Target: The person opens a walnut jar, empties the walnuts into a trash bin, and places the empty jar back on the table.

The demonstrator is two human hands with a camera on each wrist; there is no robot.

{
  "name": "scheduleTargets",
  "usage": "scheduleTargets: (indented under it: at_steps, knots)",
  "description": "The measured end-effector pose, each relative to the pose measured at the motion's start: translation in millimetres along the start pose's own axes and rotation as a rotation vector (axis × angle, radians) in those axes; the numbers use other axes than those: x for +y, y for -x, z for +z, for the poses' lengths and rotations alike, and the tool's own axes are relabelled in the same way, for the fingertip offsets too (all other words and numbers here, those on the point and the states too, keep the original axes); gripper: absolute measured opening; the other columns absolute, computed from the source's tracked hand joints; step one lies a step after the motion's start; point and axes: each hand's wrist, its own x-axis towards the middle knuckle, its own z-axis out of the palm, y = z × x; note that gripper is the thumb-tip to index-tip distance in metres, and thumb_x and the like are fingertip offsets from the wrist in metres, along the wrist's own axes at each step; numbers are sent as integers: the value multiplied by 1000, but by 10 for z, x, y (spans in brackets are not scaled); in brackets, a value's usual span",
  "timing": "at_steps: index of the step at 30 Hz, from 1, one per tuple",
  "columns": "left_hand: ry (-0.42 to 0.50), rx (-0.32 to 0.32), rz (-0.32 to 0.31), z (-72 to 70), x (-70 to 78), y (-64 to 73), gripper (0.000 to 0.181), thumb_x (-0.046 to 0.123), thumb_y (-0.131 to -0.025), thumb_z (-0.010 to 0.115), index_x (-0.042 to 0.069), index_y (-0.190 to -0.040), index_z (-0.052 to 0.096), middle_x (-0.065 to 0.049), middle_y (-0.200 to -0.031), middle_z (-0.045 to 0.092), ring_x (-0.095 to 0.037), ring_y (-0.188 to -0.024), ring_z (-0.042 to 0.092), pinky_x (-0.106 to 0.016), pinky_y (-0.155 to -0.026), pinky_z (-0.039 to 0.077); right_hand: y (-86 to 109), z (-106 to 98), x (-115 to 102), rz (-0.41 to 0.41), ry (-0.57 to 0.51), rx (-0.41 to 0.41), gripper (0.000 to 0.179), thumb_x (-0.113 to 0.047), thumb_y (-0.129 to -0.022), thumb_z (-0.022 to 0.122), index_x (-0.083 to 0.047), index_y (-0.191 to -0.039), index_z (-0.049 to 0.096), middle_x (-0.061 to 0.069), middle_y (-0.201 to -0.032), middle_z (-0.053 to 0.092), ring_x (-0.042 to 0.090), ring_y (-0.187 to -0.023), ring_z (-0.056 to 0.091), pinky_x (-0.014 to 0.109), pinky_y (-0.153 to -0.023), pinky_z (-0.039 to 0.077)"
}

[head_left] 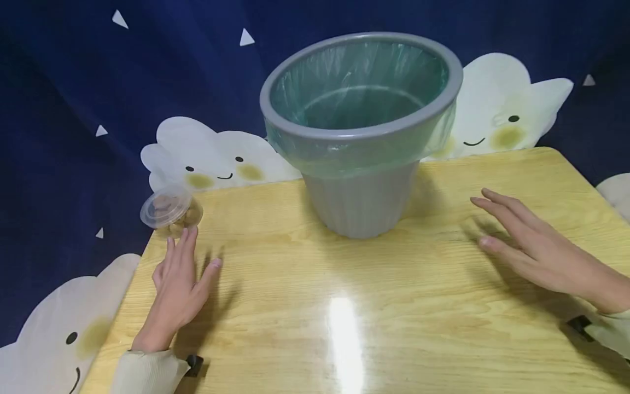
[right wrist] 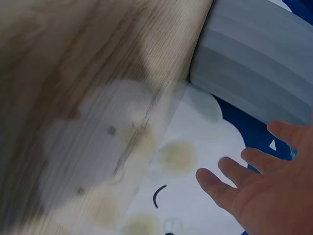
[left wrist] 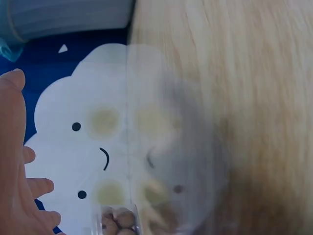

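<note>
A grey trash can with a green bag liner folded over its rim stands upright at the table's back. At the back left corner sits a clear lidded plastic tub holding several brown, round, nut-like pieces. My left hand reaches toward the tub with fingers extended and thumb spread. Its fingertips overlap the tub's near edge in the head view; whether they touch, I cannot tell. On the right, my right hand hovers over the table, fingers spread, apart from the can and holding nothing.
Both hands are over a light wooden table with a glossy reflection near its front. Behind it hangs a dark blue curtain with white triangles and smiling clouds.
</note>
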Motion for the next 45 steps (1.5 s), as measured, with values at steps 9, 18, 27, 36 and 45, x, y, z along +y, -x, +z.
scheduleTargets:
  at_steps: [9,18,27,36,45]
  knots:
    - [132,6,-97,-46,-201,-91,69,44,-103,38,28,-158,-1,-16,-165,7,-50,-150,3,-82,-101,7,-128,41,-134,-78,39,78,64,-27,-96,61,-34,-151,29,4,-157,31,25,-134,39,3,-100,22]
    - [258,5,-184,-69,-295,-119,72,45,-103,35,17,-158,-4,-22,-163,5,-52,-147,11,-79,-107,10,-182,158,-271,-114,33,53,58,-23,-97,60,-34,-148,35,-4,-144,45,10,-120,49,3,-89,36]
    - [418,37,-309,-44,-452,-197,75,48,-103,33,12,-157,-4,-22,-163,7,-47,-149,9,-69,-115,20,-281,236,-419,-202,-63,14,53,-12,-98,57,-38,-141,43,-16,-131,57,1,-109,60,11,-84,47]
    - [392,66,-388,5,-653,-272,80,52,-101,33,8,-156,-5,-21,-163,6,-47,-149,10,-67,-117,19,-399,403,-502,-270,-138,-36,48,-8,-98,53,-36,-138,47,-11,-126,64,6,-107,64,10,-87,48]
    - [438,72,-460,-16,-729,-352,78,54,-101,31,12,-156,-5,-19,-163,7,-42,-151,11,-62,-121,19,-537,552,-634,-376,-243,-52,48,-3,-97,54,-29,-137,49,-11,-124,63,8,-106,65,13,-88,51]
